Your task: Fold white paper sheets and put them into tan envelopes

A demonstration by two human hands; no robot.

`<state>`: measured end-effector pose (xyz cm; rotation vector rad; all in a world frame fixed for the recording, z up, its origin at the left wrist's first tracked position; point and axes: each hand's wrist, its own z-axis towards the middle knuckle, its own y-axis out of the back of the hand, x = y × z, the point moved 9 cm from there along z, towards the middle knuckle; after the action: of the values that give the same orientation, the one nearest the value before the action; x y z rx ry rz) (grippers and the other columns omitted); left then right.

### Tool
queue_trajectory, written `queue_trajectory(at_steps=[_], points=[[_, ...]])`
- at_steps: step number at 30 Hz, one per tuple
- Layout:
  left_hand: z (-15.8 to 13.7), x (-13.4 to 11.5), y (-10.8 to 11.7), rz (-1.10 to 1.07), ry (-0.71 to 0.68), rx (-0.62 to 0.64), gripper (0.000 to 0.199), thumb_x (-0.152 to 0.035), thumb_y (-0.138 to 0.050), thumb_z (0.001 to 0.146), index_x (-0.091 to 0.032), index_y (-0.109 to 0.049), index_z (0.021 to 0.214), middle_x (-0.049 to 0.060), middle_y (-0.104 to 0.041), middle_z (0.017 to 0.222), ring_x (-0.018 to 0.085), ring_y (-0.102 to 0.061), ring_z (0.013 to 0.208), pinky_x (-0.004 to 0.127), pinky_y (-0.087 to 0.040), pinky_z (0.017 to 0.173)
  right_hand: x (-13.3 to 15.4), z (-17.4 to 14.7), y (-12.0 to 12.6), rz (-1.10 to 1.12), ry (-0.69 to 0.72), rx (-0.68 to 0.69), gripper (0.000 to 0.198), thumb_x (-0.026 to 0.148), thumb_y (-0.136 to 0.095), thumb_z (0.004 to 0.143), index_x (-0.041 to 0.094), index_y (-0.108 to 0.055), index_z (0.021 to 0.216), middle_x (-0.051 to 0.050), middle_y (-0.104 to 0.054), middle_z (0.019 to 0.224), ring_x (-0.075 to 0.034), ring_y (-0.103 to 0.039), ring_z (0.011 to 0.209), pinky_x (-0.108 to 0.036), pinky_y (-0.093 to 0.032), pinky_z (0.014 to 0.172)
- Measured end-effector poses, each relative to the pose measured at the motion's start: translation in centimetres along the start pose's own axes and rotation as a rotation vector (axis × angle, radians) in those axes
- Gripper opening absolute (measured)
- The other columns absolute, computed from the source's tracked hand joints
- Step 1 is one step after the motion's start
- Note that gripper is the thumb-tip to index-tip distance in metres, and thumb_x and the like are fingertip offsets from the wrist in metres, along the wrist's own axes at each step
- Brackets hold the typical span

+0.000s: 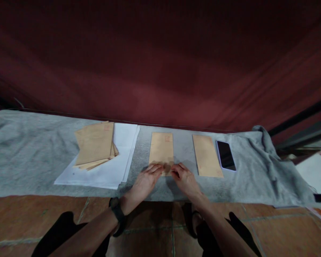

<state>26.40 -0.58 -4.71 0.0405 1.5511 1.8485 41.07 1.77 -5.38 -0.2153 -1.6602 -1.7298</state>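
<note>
A brown paper envelope [161, 148] lies flat in front of me, with a small red print near its top right corner. My left hand [147, 178] has its fingers closed at the envelope's lower left edge. At the lower right edge, my right hand [186, 180] has thumb and fingers pinched together on it. Between the two hands the envelope's bottom edge is partly covered. Another brown envelope [207, 155] lies by itself to the right of my right hand. A dark watch [117, 210] is on my left wrist.
A fanned stack of brown envelopes [95, 144] rests on white paper sheets [124, 150] at the left. Beside the single envelope lies a phone [226, 156] in a pale case. Grey cloth [29, 153] covers the long surface, bunched at right. A dark red backdrop [160, 71] rises behind.
</note>
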Motion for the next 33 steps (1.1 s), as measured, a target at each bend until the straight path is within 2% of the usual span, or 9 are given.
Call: queue_trajectory(at_steps=[3,6,11,16,20,26,33], points=[[-0.7,-1.2,-0.7,0.151,-0.069,0.055,0.045,-0.004,-0.042,0.094,-0.019,-0.057,0.134,0.009,-0.065,0.137,0.019,-0.058,0.13,0.037,-0.051,0.108,2.1,-0.7,0.0,-0.048,0.071,-0.068,0.024,0.015,-0.048,0.097,0.022,-0.07,0.107,-0.008,-0.071,0.105,-0.022,-0.066,0.1,-0.038,-0.055,0.095],[-1.4,-2.2,-1.2,0.29,-0.101,0.097,0.049,-0.002,-0.037,0.093,-0.015,-0.054,0.137,0.012,-0.061,0.144,0.02,-0.054,0.136,0.038,-0.046,0.113,4.3,-1.7,-1.2,-0.024,0.148,-0.027,0.035,0.017,-0.046,0.099,0.018,-0.064,0.128,-0.011,-0.069,0.126,-0.023,-0.063,0.117,-0.04,-0.052,0.107],[-2.4,-2.8,-2.1,0.385,-0.084,0.099,0.05,-0.006,-0.038,0.09,-0.005,-0.056,0.137,0.02,-0.058,0.145,0.024,-0.053,0.139,0.041,-0.041,0.117,5.4,-3.3,-3.1,-0.095,0.127,0.019,0.051,0.019,-0.039,0.1,0.009,-0.047,0.149,-0.015,-0.055,0.15,-0.023,-0.05,0.139,-0.042,-0.043,0.118],[-3.6,-3.3,-2.9,0.402,-0.032,0.067,0.061,-0.015,-0.04,0.088,0.001,-0.045,0.146,0.023,-0.045,0.155,0.028,-0.039,0.148,0.044,-0.032,0.123,5.3,-4.4,-4.0,-0.223,0.142,-0.012,0.054,0.025,-0.036,0.103,0.006,-0.042,0.153,-0.017,-0.045,0.158,-0.024,-0.041,0.148,-0.045,-0.037,0.123],[-4.2,-3.3,-2.6,0.404,-0.037,0.084,0.065,-0.021,-0.039,0.092,-0.002,-0.036,0.154,0.02,-0.034,0.162,0.027,-0.028,0.153,0.046,-0.025,0.126,5.1,-4.8,-4.0,-0.306,0.139,-0.094,0.054,0.031,-0.036,0.105,0.007,-0.044,0.152,-0.016,-0.045,0.158,-0.024,-0.04,0.148,-0.045,-0.034,0.124],[-5.3,-2.1,-1.9,0.393,0.031,0.149,0.07,-0.041,-0.047,0.095,-0.004,-0.036,0.154,0.021,-0.031,0.163,0.03,-0.025,0.154,0.05,-0.024,0.125,5.1,-5.3,-4.3,-0.427,0.141,-0.131,0.06,0.042,-0.041,0.105,0.002,-0.046,0.15,-0.021,-0.044,0.157,-0.029,-0.041,0.147,-0.046,-0.035,0.122],[-5.2,-2.1,-2.8,0.417,0.227,0.191,0.078,-0.034,-0.055,0.086,0.002,-0.036,0.152,0.026,-0.028,0.163,0.036,-0.02,0.155,0.055,-0.024,0.124,4.2,-6.1,-4.4,-0.478,0.032,-0.185,0.063,0.042,-0.04,0.104,-0.001,-0.045,0.149,-0.023,-0.042,0.157,-0.031,-0.041,0.147,-0.047,-0.035,0.12]])
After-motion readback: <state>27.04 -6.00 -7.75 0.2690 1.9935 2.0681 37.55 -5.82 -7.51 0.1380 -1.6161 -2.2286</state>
